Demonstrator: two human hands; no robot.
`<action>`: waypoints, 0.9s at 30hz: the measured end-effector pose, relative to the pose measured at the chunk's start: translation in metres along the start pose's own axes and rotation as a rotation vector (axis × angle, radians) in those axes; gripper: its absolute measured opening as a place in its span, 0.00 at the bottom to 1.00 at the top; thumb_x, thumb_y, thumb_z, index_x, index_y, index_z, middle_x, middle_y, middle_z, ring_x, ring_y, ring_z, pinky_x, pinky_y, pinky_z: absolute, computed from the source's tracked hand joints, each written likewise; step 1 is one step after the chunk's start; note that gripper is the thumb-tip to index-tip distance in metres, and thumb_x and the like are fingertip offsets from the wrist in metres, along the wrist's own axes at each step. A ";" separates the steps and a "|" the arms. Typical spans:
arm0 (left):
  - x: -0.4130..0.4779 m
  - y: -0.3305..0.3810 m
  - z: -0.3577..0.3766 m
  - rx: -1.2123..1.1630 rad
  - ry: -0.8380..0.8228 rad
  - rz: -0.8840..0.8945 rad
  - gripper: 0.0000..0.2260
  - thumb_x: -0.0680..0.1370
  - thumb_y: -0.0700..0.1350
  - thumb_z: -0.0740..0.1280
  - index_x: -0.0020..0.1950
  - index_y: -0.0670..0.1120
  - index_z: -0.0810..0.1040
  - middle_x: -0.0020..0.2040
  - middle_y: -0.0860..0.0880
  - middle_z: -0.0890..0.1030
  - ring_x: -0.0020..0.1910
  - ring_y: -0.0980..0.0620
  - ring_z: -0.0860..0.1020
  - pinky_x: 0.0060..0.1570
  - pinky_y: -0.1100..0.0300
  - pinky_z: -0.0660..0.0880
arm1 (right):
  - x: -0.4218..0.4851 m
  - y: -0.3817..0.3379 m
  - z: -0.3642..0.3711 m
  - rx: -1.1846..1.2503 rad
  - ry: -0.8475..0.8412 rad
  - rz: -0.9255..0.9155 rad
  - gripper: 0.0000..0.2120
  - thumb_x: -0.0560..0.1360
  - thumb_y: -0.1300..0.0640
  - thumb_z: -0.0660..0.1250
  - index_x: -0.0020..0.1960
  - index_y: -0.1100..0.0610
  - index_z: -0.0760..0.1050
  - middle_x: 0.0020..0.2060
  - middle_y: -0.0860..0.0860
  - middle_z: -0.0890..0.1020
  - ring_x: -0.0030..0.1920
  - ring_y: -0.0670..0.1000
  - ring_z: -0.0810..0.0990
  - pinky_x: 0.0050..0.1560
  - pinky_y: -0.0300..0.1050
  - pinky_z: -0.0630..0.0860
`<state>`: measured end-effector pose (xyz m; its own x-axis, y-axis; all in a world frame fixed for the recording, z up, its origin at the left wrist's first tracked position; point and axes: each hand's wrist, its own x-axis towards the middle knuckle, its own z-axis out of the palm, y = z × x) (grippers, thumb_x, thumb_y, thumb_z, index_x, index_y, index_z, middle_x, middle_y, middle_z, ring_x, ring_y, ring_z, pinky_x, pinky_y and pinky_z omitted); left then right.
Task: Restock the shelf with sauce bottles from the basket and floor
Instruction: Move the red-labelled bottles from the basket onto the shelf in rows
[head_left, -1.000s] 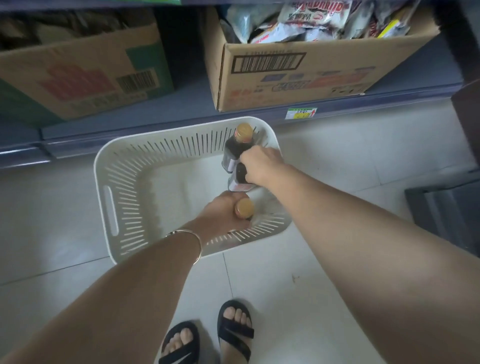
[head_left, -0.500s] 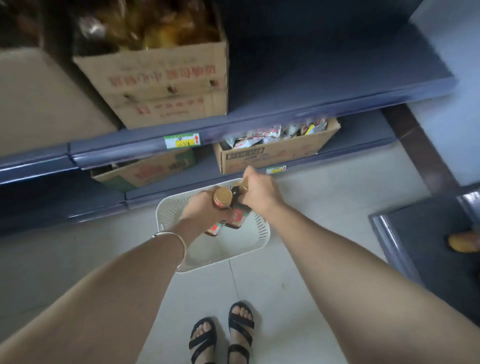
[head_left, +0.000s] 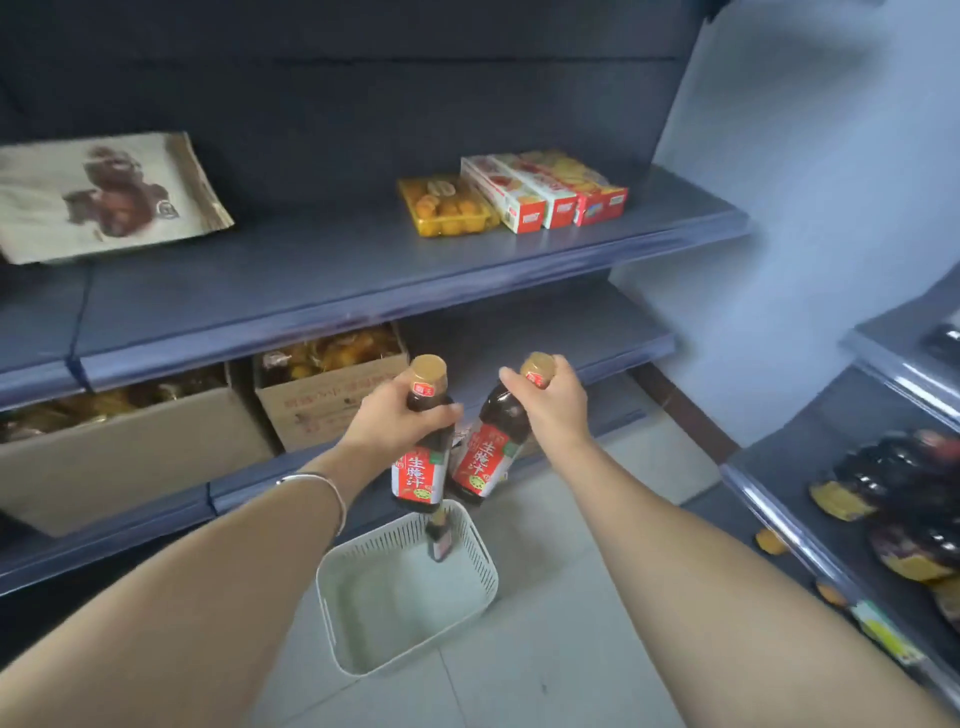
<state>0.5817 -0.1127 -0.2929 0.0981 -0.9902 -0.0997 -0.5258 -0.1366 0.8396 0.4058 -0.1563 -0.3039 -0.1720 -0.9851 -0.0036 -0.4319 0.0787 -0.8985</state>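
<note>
On the far left, a beige paper bag with a brown picture (head_left: 106, 200) lies flat on the upper board of the grey-blue metal shelf (head_left: 311, 270). Under this board, on the lower one, stand two open brown cardboard boxes (head_left: 130, 462) with yellowish packets inside, one beside the other. The person's left arm wears a thin silver bangle (head_left: 324, 486) at the wrist. The left hand (head_left: 392, 421) has its fingers wrapped around the shoulder of a dark sauce bottle with a golden cap and a red label (head_left: 418, 475), and it holds this bottle upright in the air, in front of the lower board. Behind and above, on the upper board, there is a clear tray of yellow pastries (head_left: 449, 210), and just beside it three long red and white cartons (head_left: 545, 195) lie side by side. The right hand (head_left: 553, 402) clamps from above on the cap and neck of a second dark sauce bottle with the same red label (head_left: 485, 460); this one hangs tilted, its bottom leaning toward the first bottle, almost touching it. Both hands are apart, each with its own bottle. Below them, on the pale tiled floor (head_left: 545, 649), sits a white slotted plastic basket (head_left: 379, 540), and one more dark sauce bottle (head_left: 440, 538) stands in its far corner. At the far right, another grey shelf (head_left: 779, 467) carries dark bottles with yellow labels (head_left: 883, 483), lying down
</note>
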 end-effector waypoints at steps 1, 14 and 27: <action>-0.011 0.016 -0.004 -0.018 -0.011 0.054 0.10 0.69 0.54 0.72 0.42 0.55 0.72 0.40 0.55 0.79 0.41 0.56 0.78 0.41 0.61 0.71 | -0.009 -0.012 -0.013 0.038 0.025 -0.028 0.17 0.67 0.42 0.71 0.46 0.51 0.70 0.43 0.52 0.80 0.46 0.55 0.80 0.49 0.49 0.75; -0.141 0.199 0.078 -0.029 -0.307 0.429 0.09 0.69 0.55 0.71 0.39 0.55 0.73 0.39 0.55 0.79 0.41 0.55 0.79 0.45 0.58 0.73 | -0.129 -0.044 -0.252 0.068 0.403 -0.007 0.23 0.72 0.46 0.69 0.56 0.62 0.72 0.47 0.54 0.78 0.49 0.54 0.77 0.48 0.43 0.70; -0.284 0.410 0.336 -0.066 -0.698 0.749 0.09 0.70 0.55 0.69 0.38 0.54 0.72 0.39 0.54 0.81 0.43 0.51 0.79 0.46 0.55 0.74 | -0.257 0.057 -0.594 0.104 0.807 0.147 0.17 0.73 0.49 0.70 0.52 0.61 0.72 0.49 0.61 0.81 0.50 0.60 0.80 0.54 0.51 0.76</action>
<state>0.0541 0.1029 -0.1005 -0.7610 -0.6200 0.1908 -0.2007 0.5048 0.8396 -0.1004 0.1926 -0.0939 -0.8205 -0.5496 0.1571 -0.2786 0.1444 -0.9495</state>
